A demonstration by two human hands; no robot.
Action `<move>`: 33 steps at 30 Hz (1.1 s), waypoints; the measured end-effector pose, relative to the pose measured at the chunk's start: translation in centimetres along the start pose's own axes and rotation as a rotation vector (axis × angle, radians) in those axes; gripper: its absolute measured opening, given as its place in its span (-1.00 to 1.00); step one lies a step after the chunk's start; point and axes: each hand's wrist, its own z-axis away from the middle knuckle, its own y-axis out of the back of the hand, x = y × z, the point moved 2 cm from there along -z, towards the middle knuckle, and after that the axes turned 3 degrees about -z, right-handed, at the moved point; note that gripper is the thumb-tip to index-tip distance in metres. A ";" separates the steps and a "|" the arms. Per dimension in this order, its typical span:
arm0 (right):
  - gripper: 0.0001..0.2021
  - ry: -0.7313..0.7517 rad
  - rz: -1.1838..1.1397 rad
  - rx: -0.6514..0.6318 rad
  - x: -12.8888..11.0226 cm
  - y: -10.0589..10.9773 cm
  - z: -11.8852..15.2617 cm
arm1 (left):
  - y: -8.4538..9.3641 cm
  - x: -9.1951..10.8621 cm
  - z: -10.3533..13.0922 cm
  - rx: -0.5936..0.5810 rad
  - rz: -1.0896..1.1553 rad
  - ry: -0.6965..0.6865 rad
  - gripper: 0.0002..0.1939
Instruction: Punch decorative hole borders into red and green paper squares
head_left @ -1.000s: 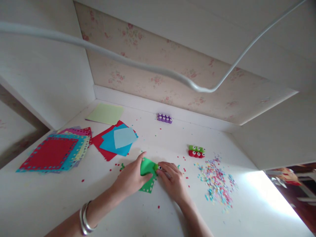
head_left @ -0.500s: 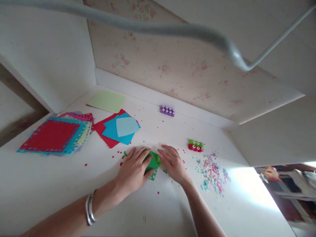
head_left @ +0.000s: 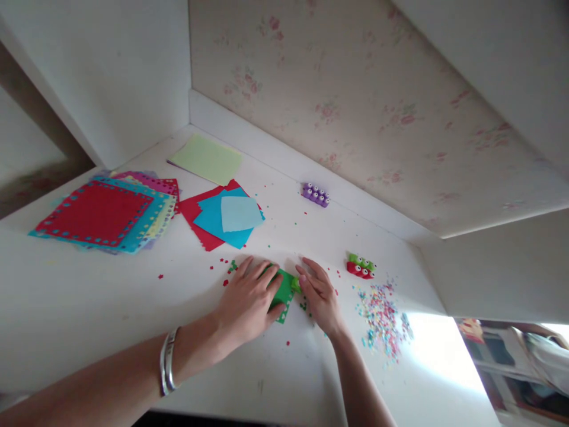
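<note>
My left hand [head_left: 249,301] lies flat with its fingers spread, pressing a green sheet of paper [head_left: 281,292] to the white table. A row of small punched holes runs along the sheet's right edge. At that edge my right hand [head_left: 323,301] is closed around a small bright green paper punch [head_left: 296,284], thumb on it and partly hiding it. Green paper bits [head_left: 304,305] are scattered beside the right hand. More red and green bits [head_left: 226,282] lie left of my left fingers.
Stacked coloured sheets with punched borders [head_left: 93,213] lie at the left. Red and blue sheets [head_left: 208,216] are nearer the middle, pale green paper [head_left: 207,157] behind. Purple figures with eyes [head_left: 315,194] stand near the wall, green and red ones [head_left: 361,267] at right, by a confetti pile [head_left: 382,317].
The view has tilted and shifted, and the grey cable overhead has left the picture. Both hands stay at the green sheet; the right thumb now rests more on the punch.
</note>
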 end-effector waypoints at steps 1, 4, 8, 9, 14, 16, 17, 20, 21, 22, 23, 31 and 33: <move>-0.70 -0.016 -0.007 -0.006 0.2 0.1 0.0 | 0.0 0.0 0.0 0.001 0.006 0.001 -0.59; -0.70 -0.047 -0.025 -0.023 0.7 0.3 0.2 | 0.0 -0.1 0.1 0.006 0.028 0.013 -0.59; -0.70 -0.023 -0.029 -0.033 0.8 0.4 0.3 | 0.0 -0.2 0.2 0.023 0.054 0.022 -0.58; -0.70 -0.013 -0.024 -0.035 0.8 0.3 0.3 | 0.0 -0.2 0.2 0.030 0.056 0.021 -0.58; -0.70 -0.010 -0.015 -0.030 0.4 -0.1 0.0 | -0.4 -0.1 0.2 0.043 0.015 0.008 -0.58; -0.70 -0.014 -0.012 -0.029 0.3 -0.2 0.0 | -0.5 -0.1 0.2 0.044 -0.012 0.006 -0.57; -0.70 -0.015 -0.006 -0.030 0.3 -0.2 -0.1 | -0.5 -0.1 0.1 0.043 -0.023 0.005 -0.56; -0.70 -0.014 0.012 -0.028 0.2 -0.2 0.0 | -0.6 -0.1 0.1 0.041 -0.042 -0.001 -0.57; -0.70 -0.012 0.016 -0.026 0.1 -0.2 0.0 | -0.6 -0.1 0.1 0.042 -0.044 -0.004 -0.57; -0.70 -0.010 0.018 -0.026 0.1 -0.2 0.0 | -0.6 0.0 0.1 0.043 -0.045 -0.005 -0.57; -0.70 -0.010 0.020 -0.027 0.1 -0.2 -0.1 | -0.6 0.0 0.1 0.045 -0.044 -0.006 -0.57; -0.69 -0.061 0.053 -0.061 0.1 -0.3 -0.2 | -0.9 -0.1 0.1 0.056 -0.035 0.001 -0.56; -0.69 -0.085 0.051 -0.074 0.2 -0.3 -0.3 | -0.9 -0.1 0.0 0.059 -0.027 0.003 -0.58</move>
